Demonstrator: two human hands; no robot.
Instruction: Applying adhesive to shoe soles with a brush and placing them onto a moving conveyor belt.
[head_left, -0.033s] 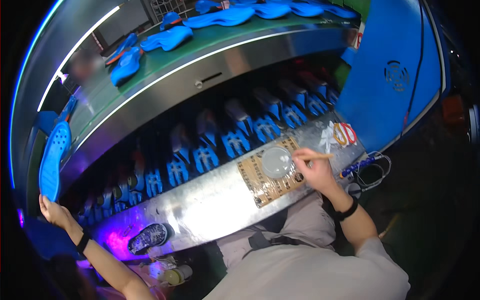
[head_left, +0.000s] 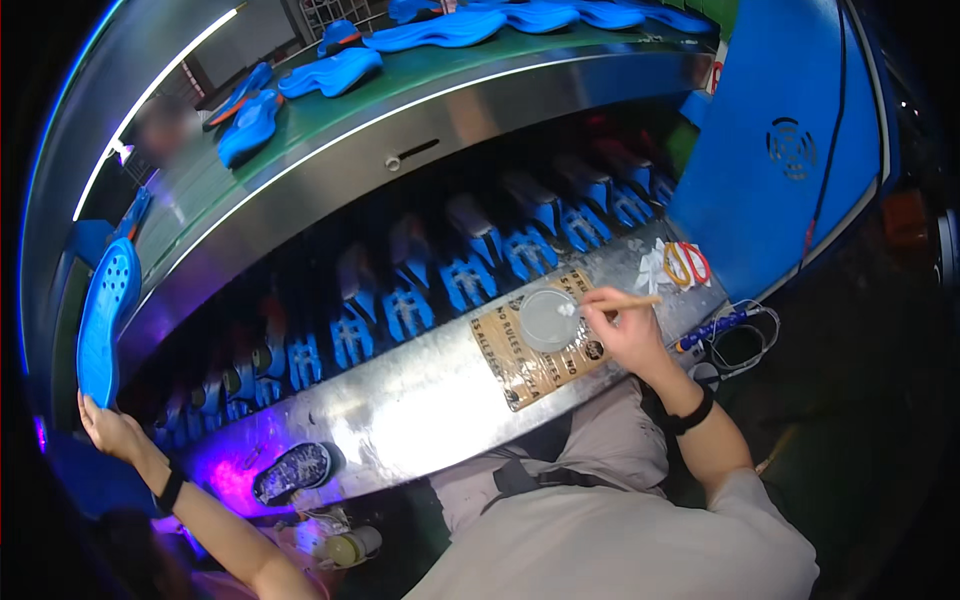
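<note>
A long steel work ledge (head_left: 420, 400) runs before the person, with a row of blue shoe holders (head_left: 470, 280) behind it and a green conveyor belt (head_left: 330, 115) carrying blue soles (head_left: 330, 72) above. On the ledge's right part lies a brown cardboard sheet (head_left: 540, 345); a round clear dish (head_left: 548, 320) sits on it, red-handled scissors (head_left: 685, 263) farther right.

The lower end of the blue sole (head_left: 105, 320) was covered by the left hand (head_left: 108, 428), whose fingers (head_left: 88, 408) wrapped its edge. The brush (head_left: 625, 302) tip in the round dish (head_left: 549, 320) was too small to make out, and its handle vanished inside the right hand (head_left: 630, 335). The rows of blue holders (head_left: 470, 280) faded into shadow under the conveyor (head_left: 450, 90). The far soles (head_left: 600, 15) were cut off by the upper edge. A smeared patch (head_left: 165, 120) beyond the conveyor was unreadable.
</note>
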